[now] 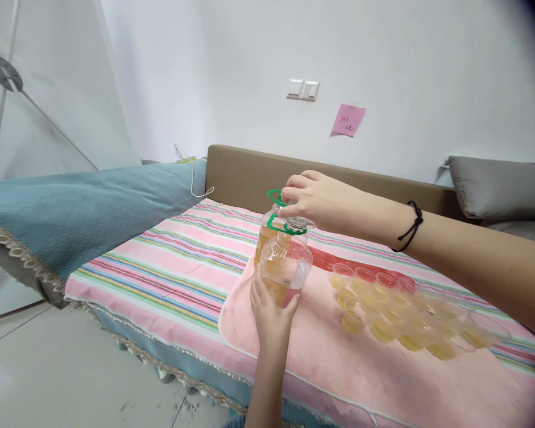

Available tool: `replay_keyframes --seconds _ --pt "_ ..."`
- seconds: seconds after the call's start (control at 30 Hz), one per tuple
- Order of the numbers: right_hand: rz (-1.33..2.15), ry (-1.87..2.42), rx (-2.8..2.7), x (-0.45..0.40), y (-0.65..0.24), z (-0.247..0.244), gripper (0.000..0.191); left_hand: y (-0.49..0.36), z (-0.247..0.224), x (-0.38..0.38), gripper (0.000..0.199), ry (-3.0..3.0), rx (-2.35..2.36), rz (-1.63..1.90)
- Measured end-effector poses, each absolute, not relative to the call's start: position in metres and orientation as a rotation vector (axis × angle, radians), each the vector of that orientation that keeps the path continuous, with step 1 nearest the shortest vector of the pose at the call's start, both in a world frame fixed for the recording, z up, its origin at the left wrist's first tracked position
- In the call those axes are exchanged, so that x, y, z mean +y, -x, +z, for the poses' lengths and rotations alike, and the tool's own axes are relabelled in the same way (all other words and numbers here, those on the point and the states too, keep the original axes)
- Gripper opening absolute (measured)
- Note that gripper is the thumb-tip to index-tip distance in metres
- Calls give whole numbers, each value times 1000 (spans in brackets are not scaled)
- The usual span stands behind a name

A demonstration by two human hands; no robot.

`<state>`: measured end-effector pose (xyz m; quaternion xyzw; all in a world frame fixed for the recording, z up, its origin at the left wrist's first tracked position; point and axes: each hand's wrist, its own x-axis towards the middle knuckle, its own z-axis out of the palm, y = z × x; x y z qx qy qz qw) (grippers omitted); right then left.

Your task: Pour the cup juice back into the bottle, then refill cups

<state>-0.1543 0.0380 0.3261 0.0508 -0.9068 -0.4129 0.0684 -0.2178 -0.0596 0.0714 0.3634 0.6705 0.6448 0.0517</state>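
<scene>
Presently, left hand (pixel 270 306) clamped round the lower body of a clear, rounded plastic bottle (pixel 286 257) with green handle (pixel 274 224), amber liquid (pixel 274 289) partway up. Right hand (pixel 307 195) directly above, over the bottle's top; mouth hidden, cannot tell what its fingers grip. Just behind the grip: second clear plastic bottle (pixel 263 241), amber liquid inside, partly covered. Right of grip: clustered clear plastic cups (pixel 383 324), yellow liquid, blurred, count uncertain.

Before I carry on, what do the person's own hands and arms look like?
The left hand and right hand are ungloved, and no sleeves show on the visible forearms. The right wrist wears a thin, dark cord bracelet with a knot and loose ends.
</scene>
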Motion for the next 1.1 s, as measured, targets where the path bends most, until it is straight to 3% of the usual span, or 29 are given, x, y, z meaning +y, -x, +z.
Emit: replay_keyframes --seconds 1.1 --pt "-1213 -178 -2642 25 144 306 26 218 71 -59 97 -1091 2029 1967"
